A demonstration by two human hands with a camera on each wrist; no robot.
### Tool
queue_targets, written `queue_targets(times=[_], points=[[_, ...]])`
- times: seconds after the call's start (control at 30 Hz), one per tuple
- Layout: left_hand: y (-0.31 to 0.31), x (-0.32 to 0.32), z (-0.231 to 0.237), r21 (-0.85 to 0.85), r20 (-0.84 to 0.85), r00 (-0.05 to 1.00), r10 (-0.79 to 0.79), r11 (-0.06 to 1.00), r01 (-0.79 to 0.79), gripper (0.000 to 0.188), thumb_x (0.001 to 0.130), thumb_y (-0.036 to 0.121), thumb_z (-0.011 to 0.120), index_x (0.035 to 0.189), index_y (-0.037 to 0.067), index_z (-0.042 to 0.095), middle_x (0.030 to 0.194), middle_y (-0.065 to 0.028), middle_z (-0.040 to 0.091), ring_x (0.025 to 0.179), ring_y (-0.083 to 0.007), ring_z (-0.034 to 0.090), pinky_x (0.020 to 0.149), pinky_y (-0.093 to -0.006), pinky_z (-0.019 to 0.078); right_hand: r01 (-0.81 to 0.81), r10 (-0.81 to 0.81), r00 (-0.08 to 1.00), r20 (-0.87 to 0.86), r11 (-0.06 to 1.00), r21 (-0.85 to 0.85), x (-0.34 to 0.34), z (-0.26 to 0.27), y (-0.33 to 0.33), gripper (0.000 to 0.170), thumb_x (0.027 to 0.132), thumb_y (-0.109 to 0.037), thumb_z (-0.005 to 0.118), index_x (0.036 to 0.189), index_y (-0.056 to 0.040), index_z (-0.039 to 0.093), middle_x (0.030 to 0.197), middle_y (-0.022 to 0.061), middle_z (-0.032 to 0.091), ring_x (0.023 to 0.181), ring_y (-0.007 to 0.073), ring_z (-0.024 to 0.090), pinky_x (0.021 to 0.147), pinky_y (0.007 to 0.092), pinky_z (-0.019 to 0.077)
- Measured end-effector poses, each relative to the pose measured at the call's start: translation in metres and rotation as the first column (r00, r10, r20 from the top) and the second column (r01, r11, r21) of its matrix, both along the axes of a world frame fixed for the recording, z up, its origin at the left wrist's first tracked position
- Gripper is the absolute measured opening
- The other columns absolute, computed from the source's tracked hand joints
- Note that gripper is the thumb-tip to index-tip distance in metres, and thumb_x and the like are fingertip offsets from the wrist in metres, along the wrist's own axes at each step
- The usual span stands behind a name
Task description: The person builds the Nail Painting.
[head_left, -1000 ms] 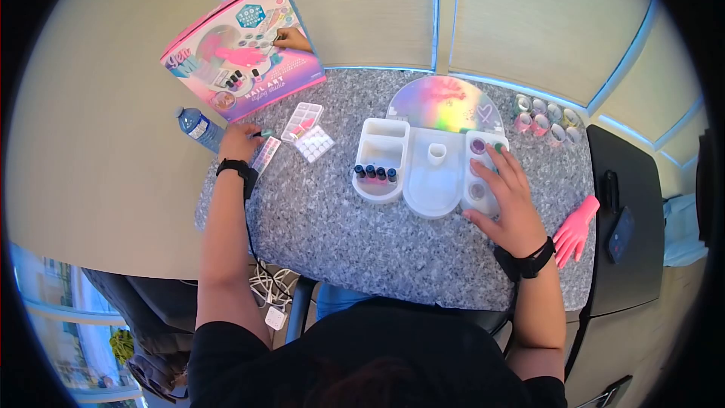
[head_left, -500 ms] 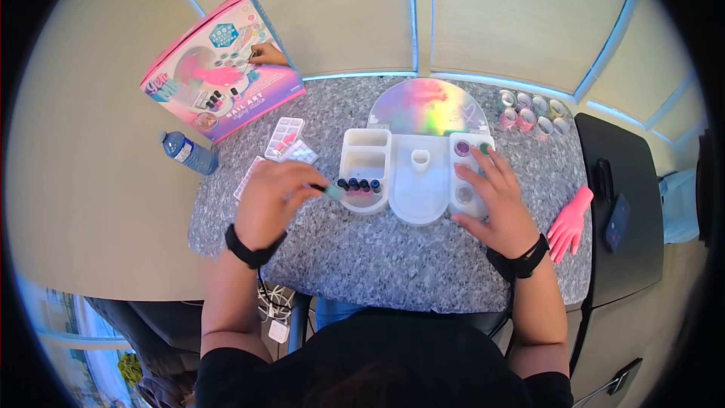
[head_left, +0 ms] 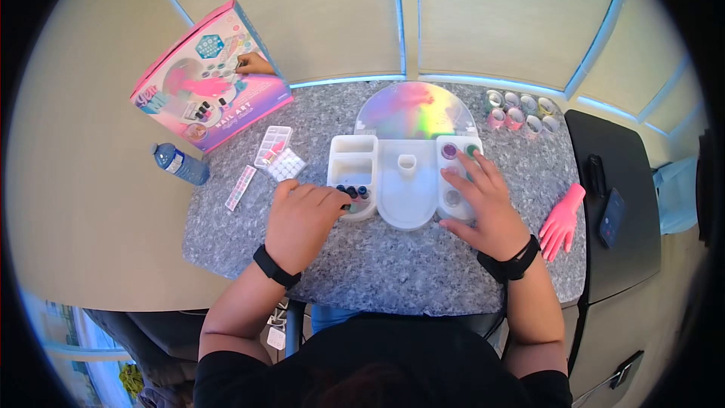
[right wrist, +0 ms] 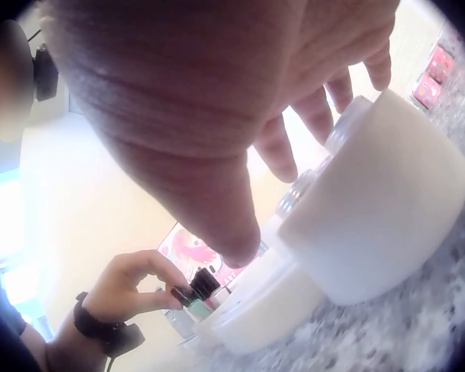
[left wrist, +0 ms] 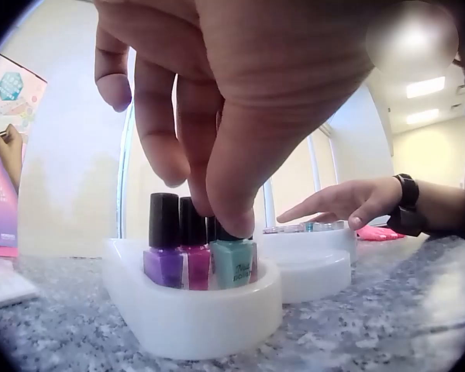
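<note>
The white tray (left wrist: 201, 325) is shining like smooth plastic. The green bottle (left wrist: 231, 266) is looking glassy. The round board (head_left: 415, 109) is gleaming like foil. From far off, the pink hand (head_left: 562, 221) is looking rubbery, maybe.

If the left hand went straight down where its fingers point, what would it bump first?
The left hand pinches the teal nail polish bottle, which would probably bump the floor of the white tray first. They may already touch; the rim hides the bottle's bottom.
</note>
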State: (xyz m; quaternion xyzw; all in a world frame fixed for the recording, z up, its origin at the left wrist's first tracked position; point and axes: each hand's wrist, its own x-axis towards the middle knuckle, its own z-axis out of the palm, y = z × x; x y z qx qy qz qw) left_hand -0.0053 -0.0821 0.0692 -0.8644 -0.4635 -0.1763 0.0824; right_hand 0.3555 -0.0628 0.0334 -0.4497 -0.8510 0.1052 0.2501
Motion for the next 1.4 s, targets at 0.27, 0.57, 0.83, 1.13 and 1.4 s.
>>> queue_targets(times=[0.27, 0.57, 0.83, 1.13, 1.4], points=[[0.007, 0.005, 0.027, -0.03, 0.332, 0.916, 0.224, 0.973, -0.227, 0.033, 0.087, 0.027, 0.095, 0.114, 0.013, 0.083, 0.107, -0.0037, 0.084, 0.093, -0.0217, 0.075, 0.091, -0.0435, 0.0514, 0.011, -0.011, 1.0, 0.001, 1.0, -0.008, 0.002, -0.007, -0.001, 0.086, 0.081, -0.028, 0.097, 0.159, -0.0161, 0.061, 0.175, 0.0214, 0.046, 0.162, 0.0512, 0.037, 0.133, 0.0667, 0.0318], [0.08, 0.002, -0.024, -0.334, 0.63, 0.715, 0.302, 0.937, -0.102, 0.049, 0.108, 0.029, 0.08, 0.148, 0.003, 0.068, 0.135, -0.0165, 0.079, 0.12, -0.0247, 0.074, 0.109, -0.0416, 0.0552, 0.018, -0.018, 1.0, -0.011, 1.0, -0.024, 0.005, -0.006, 0.007, 0.081, 0.084, -0.022, 0.094, 0.157, -0.0167, 0.061, 0.174, 0.021, 0.047, 0.163, 0.0499, 0.039, 0.132, 0.0586, 0.0373], [0.085, -0.017, -0.049, -0.474, 0.704, 0.594, 0.391, 0.88, -0.017, 0.048, 0.111, 0.033, 0.076, 0.146, 0.002, 0.07, 0.14, -0.0173, 0.077, 0.127, -0.0277, 0.074, 0.11, -0.0428, 0.0564, 0.006, -0.006, 1.0, 0.017, 1.0, -0.027, 0.006, -0.003, 0.006, 0.081, 0.087, -0.03, 0.093, 0.159, -0.0154, 0.06, 0.174, 0.022, 0.046, 0.163, 0.0495, 0.04, 0.133, 0.058, 0.0367], [0.096, -0.031, -0.063, -0.426, 0.694, 0.636, 0.337, 0.904, -0.014, 0.037, 0.115, 0.029, 0.07, 0.139, 0.003, 0.075, 0.132, -0.0124, 0.081, 0.124, -0.0219, 0.075, 0.108, -0.0382, 0.0559, 0.342, -0.353, 0.936, 0.0, 0.906, 0.249, 0.045, 0.012, 0.052, 0.075, 0.093, -0.029, 0.087, 0.161, -0.0149, 0.059, 0.166, 0.026, 0.054, 0.149, 0.0489, 0.053, 0.127, 0.0587, 0.0429], [0.1, -0.031, -0.061, -0.28, 0.778, 0.558, 0.289, 0.954, -0.103, 0.032, 0.113, 0.028, 0.072, 0.13, 0.001, 0.079, 0.12, -0.0113, 0.083, 0.117, -0.0222, 0.076, 0.106, -0.0381, 0.0562, 0.488, -0.498, 0.785, 0.368, 0.863, 0.126, 0.076, 0.008, 0.155, 0.05, 0.099, -0.031, 0.072, 0.147, -0.0203, 0.073, 0.144, 0.021, 0.072, 0.134, 0.0453, 0.063, 0.117, 0.0572, 0.0506]])
